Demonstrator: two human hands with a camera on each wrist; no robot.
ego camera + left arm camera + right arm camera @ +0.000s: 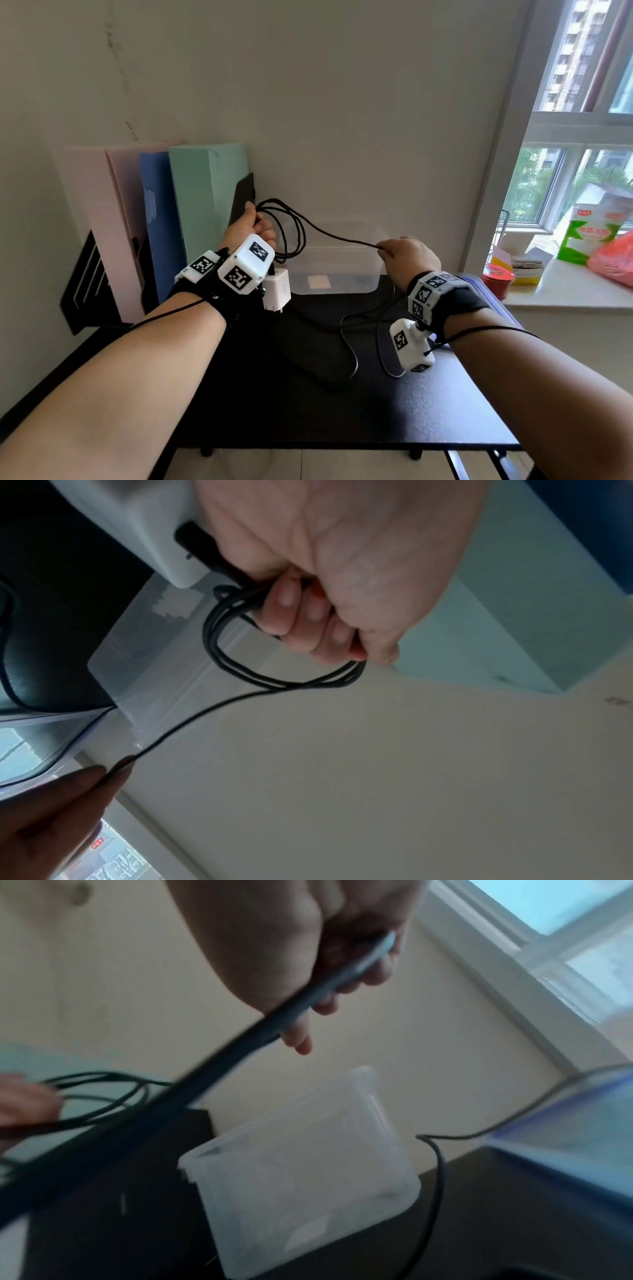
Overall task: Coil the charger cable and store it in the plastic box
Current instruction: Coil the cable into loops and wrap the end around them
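Note:
My left hand (257,226) is raised above the desk and grips a few loops of the black charger cable (337,237). The white charger plug (276,289) hangs below that hand. In the left wrist view the fingers (308,615) curl round the coil (240,666) and the plug (137,520) sits by the palm. My right hand (407,255) pinches the cable further along, holding a stretch taut between the hands. The rest of the cable (349,346) trails down onto the desk. The clear plastic box (335,270) stands open behind and below the hands, also seen as the box (308,1172).
Pink, blue and green folders (205,205) lean against the wall at the back left. A blue-edged lid (493,301) lies at the desk's right edge. The windowsill (565,287) on the right holds a red tin, a green carton and a red bag. The black desk (308,411) extends toward me.

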